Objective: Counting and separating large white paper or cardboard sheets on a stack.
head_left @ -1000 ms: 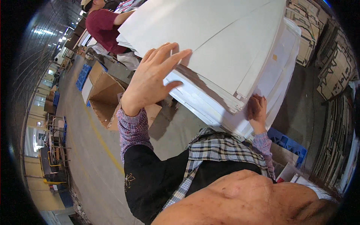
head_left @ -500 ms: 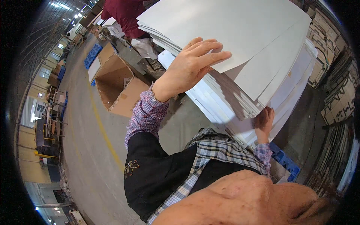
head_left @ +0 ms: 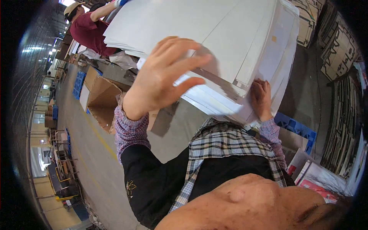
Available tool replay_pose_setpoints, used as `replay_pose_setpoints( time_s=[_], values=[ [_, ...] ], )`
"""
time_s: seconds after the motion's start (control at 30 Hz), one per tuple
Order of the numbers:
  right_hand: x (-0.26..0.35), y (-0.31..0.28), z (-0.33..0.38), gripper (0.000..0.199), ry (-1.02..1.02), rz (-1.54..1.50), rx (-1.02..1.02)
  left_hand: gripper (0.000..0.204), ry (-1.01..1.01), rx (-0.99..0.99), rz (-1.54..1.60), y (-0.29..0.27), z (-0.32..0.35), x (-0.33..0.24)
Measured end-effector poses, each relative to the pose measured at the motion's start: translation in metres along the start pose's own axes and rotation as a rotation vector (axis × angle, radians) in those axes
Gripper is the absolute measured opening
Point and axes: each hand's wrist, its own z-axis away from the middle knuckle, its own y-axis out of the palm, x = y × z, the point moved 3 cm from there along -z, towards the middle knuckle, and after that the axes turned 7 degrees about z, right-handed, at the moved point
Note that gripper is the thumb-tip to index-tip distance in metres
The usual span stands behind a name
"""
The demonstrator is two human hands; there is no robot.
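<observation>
White sheet stock forms a tall stack [head_left: 245, 50] directly in front of the person, filling the upper middle of the view, its top layers fanned out and overhanging the near edge. The left hand [head_left: 165, 80] is open, fingers spread, palm laid against the fanned sheets at the front of the stack; it grips nothing. The right hand [head_left: 261, 97] rests lower on the near corner, fingers curled against the sheet edges; whether it pinches any sheets cannot be told.

Risk, in my judgement: the upper layers are out of square and hang past the sheets below, held only by the pressure of an open palm. Should that pressure ease or come unevenly, the loose top sheets could slide off toward the person. Bare fingers pressed on sheet edges at the corner are liable to cuts.

Surroundings: an open cardboard box [head_left: 102, 101] stands on the concrete floor [head_left: 84, 153] to the left, near the stack. A blue pallet [head_left: 297, 128] lies just beside the person's right side, a likely trip point. A co-worker in a red shirt [head_left: 90, 32] stands at the far side of the stack and reaches onto it. Stacked flat cardboard [head_left: 341, 57] lines the right side, narrowing the standing room.
</observation>
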Motion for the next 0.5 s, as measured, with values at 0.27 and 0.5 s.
replay_pose_setpoints(
  time_s=[0.27,0.5],
  values=[
    [0.002,-0.001,0.005,0.039,0.028,-0.001,-0.021,0.037,0.307,0.017,-0.024,0.025,-0.035,-0.039],
    [0.005,-0.006,0.003,0.036,0.021,0.010,0.004,0.027,0.367,-0.227,-0.177,0.036,-0.040,-0.033]
  ],
)
